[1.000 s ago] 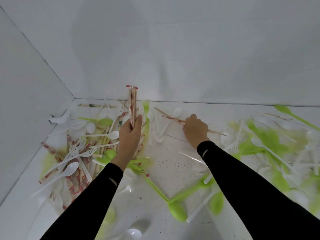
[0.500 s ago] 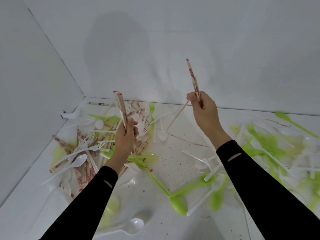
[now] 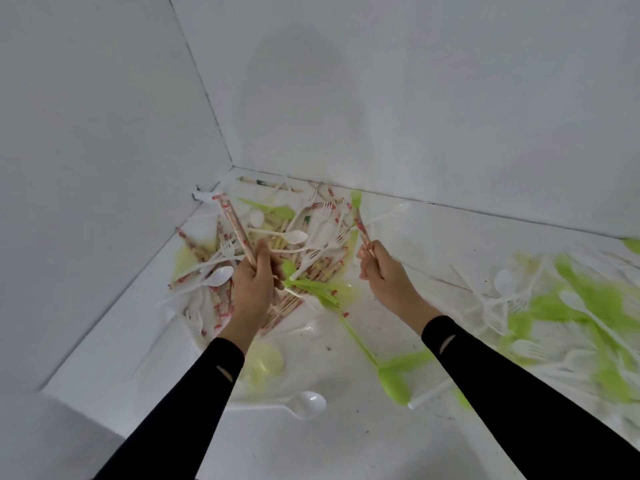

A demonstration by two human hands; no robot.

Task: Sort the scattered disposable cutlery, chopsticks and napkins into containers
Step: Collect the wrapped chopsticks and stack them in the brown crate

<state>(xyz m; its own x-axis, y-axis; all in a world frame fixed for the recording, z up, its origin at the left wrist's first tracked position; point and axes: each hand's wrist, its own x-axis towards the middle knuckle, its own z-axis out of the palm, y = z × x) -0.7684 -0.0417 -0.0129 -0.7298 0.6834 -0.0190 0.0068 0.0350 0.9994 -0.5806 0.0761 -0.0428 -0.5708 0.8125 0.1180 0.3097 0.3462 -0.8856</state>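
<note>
- The left hand (image 3: 254, 285) has its grip clamped around a bundle of thin wooden chopsticks with red marks (image 3: 235, 230). It holds them by the bottom end.
- The right hand (image 3: 382, 277) has its grip clamped on a smaller set of red-marked wooden chopsticks (image 3: 362, 228). It holds them at the bottom end too.
- Both lots are up in the air above the white worktop (image 3: 346, 445). They are over a messy pile of white plastic forks, spoons and more chopsticks (image 3: 322, 233) in the corner.
- The left bundle is long and straight. Its top end leans up and to the left, toward the corner of the white walls.
- The right set also leans up and a little to the left, with its top end toward the far wall.
- I think the chopsticks are light and stiff and will not bend.
- They look thin and smooth, so one could slide out of a loose bundle.
- I think the best place to hold them is near the middle, with the fingers all the way round.
- Held at the very end, the tops may spread apart.
- A big green plastic spoon (image 3: 393, 384) lies flat on the worktop, nearer the person and well apart from both hands.
- No container shows here, so I cannot tell where the chopsticks should go.
</note>
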